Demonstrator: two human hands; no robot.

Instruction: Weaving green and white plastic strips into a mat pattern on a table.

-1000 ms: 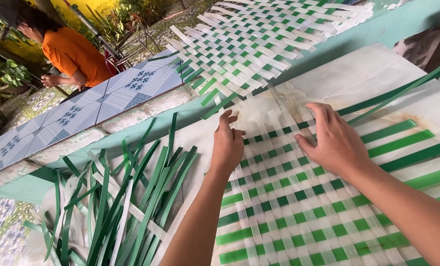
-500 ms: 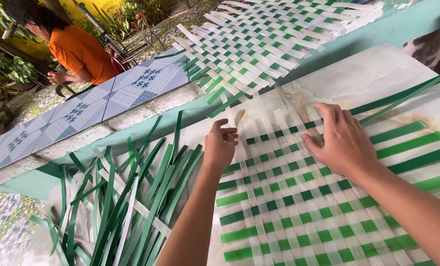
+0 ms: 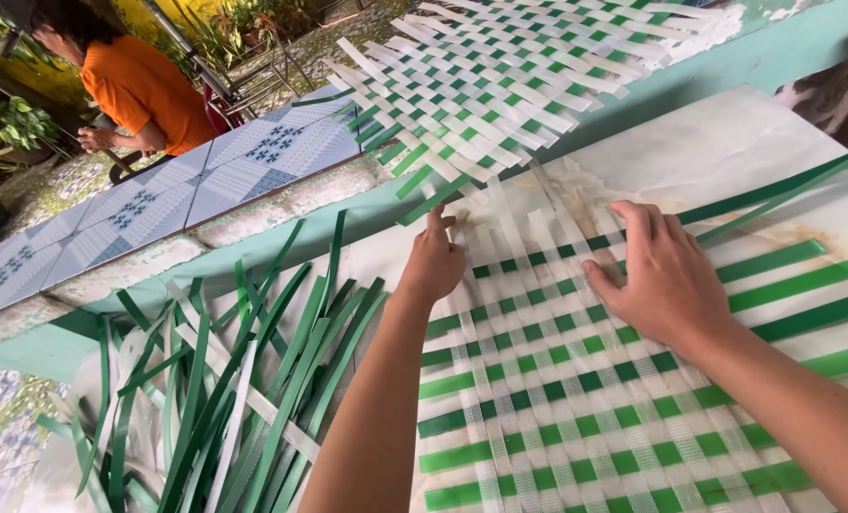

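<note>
The left hand [image 3: 433, 264] pinches the end of a translucent white strip [image 3: 468, 249] at the far edge of a flat woven mat [image 3: 576, 399] of glossy green and mesh-textured white plastic bands, lying on a pale marbled table [image 3: 728, 152]. The right hand [image 3: 666, 275] lies open, fingers spread flat on the weave. Loose green strips [image 3: 253, 380] fan out just left of the mat.

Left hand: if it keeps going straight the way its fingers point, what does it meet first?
Likely the loose white strip ends of the woven mat just past the left hand, then the teal ledge; depth is unclear.
</note>
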